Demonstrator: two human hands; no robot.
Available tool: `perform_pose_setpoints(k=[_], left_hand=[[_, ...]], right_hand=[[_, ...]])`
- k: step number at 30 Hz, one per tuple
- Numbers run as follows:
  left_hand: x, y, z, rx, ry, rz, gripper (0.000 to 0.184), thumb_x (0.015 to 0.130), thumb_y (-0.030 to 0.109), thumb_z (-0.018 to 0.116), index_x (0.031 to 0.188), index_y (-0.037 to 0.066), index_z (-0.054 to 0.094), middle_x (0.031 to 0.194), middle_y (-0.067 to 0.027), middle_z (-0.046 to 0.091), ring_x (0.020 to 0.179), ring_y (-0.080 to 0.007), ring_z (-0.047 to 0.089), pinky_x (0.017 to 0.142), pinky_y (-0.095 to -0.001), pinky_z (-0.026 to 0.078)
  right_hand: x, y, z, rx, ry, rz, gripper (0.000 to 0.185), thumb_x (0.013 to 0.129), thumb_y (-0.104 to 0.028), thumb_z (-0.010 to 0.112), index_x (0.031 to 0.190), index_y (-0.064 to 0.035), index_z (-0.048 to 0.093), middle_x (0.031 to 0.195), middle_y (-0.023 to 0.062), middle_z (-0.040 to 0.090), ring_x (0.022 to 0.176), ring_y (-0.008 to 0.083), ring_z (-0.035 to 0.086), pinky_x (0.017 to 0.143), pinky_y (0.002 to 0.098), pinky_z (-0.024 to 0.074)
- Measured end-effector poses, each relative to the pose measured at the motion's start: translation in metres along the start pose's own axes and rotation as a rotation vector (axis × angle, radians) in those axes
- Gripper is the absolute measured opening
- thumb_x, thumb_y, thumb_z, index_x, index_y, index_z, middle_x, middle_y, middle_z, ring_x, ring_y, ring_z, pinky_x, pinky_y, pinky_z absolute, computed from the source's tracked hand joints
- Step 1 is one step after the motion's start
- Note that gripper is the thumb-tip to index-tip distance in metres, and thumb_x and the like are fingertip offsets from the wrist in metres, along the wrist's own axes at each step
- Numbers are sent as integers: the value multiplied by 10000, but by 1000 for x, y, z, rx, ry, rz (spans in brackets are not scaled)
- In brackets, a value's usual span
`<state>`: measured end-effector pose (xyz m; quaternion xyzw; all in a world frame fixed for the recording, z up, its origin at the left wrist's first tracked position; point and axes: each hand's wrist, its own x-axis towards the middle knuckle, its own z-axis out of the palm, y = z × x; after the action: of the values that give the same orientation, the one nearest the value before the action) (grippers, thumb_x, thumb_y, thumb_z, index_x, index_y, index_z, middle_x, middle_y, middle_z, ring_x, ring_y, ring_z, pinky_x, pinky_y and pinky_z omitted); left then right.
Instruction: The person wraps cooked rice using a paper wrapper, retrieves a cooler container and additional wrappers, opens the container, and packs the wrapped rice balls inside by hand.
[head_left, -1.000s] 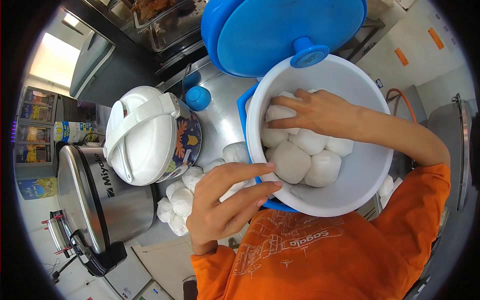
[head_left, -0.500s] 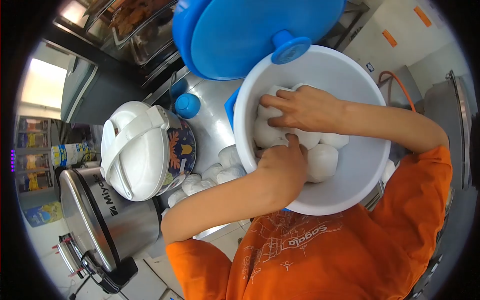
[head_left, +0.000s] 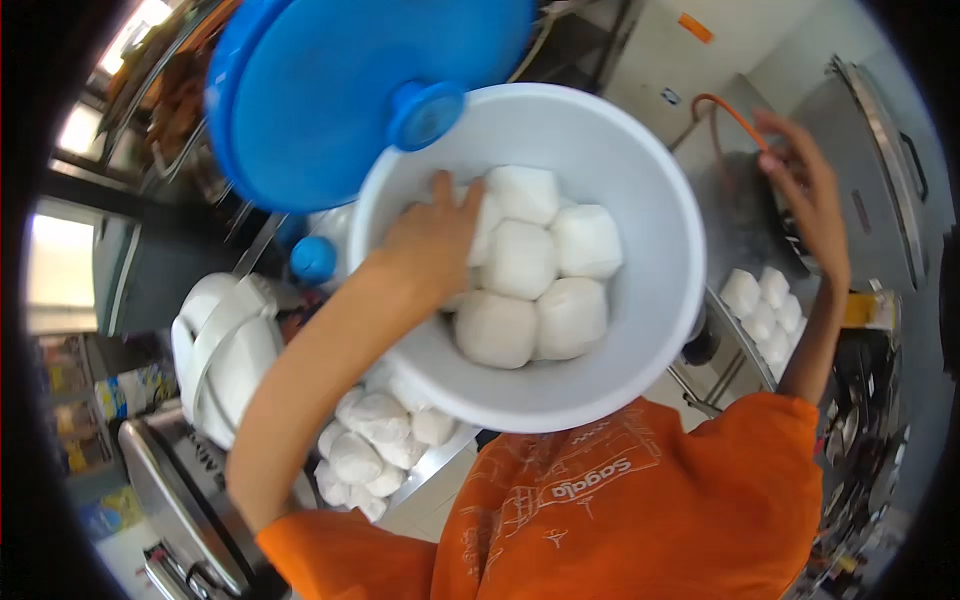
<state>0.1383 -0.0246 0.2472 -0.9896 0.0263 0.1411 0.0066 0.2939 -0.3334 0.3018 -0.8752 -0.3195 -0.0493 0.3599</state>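
Observation:
A deep white tub (head_left: 655,340) holds several white, rounded packs (head_left: 522,260), packed close together. My left hand (head_left: 430,240) reaches inside at the tub's left wall, fingers spread over the packs there; its fingertips touch them and partly hide them. Out to the right, beyond the rim, my right hand (head_left: 808,195) is raised with its fingers apart and holds nothing. It appears in front of a grey metal surface, close to an orange hose (head_left: 725,105) in the picture; whether they touch I cannot tell.
A large blue lid (head_left: 330,90) with a round knob leans at the tub's upper left. White wrapped packs (head_left: 365,445) lie on the metal counter at lower left, and more white packs (head_left: 762,310) at right. A white-lidded rice container (head_left: 225,350) and blue cup (head_left: 313,259) stand left.
Both hands were among the packs. My right hand has left the tub and swung out right, while my left hand has shifted toward the left wall. The view has turned rightward.

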Motion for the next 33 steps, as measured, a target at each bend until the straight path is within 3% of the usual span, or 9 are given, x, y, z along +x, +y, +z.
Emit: perform_pose_setpoints(k=[3, 7, 11, 15, 20, 22, 25, 29, 33], left_hand=[[7, 12, 14, 316, 11, 5, 776, 670, 259, 715, 1300, 55, 310, 1327, -219, 316, 683, -278, 589, 634, -333, 512], [6, 22, 25, 524, -10, 71, 762, 674, 110, 638, 1351, 112, 287, 1402, -103, 270, 604, -177, 570, 532, -238, 493], [6, 27, 16, 514, -39, 33, 651, 687, 40, 592, 1293, 126, 368, 1383, -115, 318, 654, -207, 607, 535, -293, 514], [11, 34, 17, 525, -73, 1, 700, 659, 35, 603, 1306, 85, 340, 1374, -144, 324, 677, -216, 612, 605, -296, 509], [15, 28, 13, 296, -69, 11, 700, 682, 32, 611, 1315, 85, 316, 1335, -188, 360, 771, -278, 621, 674, -336, 517], [10, 11, 4, 30, 1, 83, 683, 709, 32, 606, 1320, 104, 310, 1313, -195, 382, 819, -311, 619, 704, -358, 521], [-15, -5, -12, -119, 354, 151, 558, 760, 41, 591, 1275, 125, 391, 1252, -163, 462, 858, -329, 608, 737, -366, 523], [-44, -27, -61, -350, 458, 147, 354, 817, 61, 554, 1165, 115, 519, 1170, -86, 545, 835, -260, 620, 729, -338, 526], [-64, -20, -80, -441, 544, 53, 269, 852, 97, 532, 1120, 91, 558, 1110, -54, 578, 831, -185, 623, 713, -310, 521]], right_hand=[[-46, 100, -10, -256, -132, 238, 415, 769, -174, 626, 1161, -85, 523, 1064, 130, 567, 848, 209, 563, 732, 307, 462], [-135, 236, 15, -528, -461, 555, 796, 582, -184, 773, 1274, -148, 380, 1233, 190, 431, 1110, 355, 446, 902, 404, 406], [-171, 261, 46, -663, -574, 733, 996, 460, -135, 831, 1310, -183, 314, 1242, 175, 413, 1122, 376, 436, 922, 407, 384], [-192, 279, 66, -698, -415, 566, 942, 451, -59, 804, 1263, -217, 354, 1252, 162, 401, 1107, 368, 446, 906, 475, 385], [-186, 265, 58, -534, -346, 400, 749, 526, -29, 733, 1200, -185, 444, 1165, 121, 468, 1084, 298, 461, 901, 396, 396], [-172, 261, 60, -59, -237, 464, 685, 565, -26, 703, 1190, -152, 453, 1166, 97, 475, 1085, 245, 454, 916, 354, 369], [-128, 187, 54, 149, -19, 364, 602, 653, -106, 645, 1217, -115, 434, 1199, 82, 455, 1114, 198, 419, 945, 308, 329], [-46, 48, 29, 139, -25, -19, 768, 601, -444, 656, 1230, -78, 413, 1205, 93, 453, 1069, 239, 484, 884, 364, 404], [-1, -87, 53, 254, -380, -538, 657, 524, -204, 707, 1141, -111, 502, 1136, 122, 507, 1038, 281, 515, 883, 376, 417]])
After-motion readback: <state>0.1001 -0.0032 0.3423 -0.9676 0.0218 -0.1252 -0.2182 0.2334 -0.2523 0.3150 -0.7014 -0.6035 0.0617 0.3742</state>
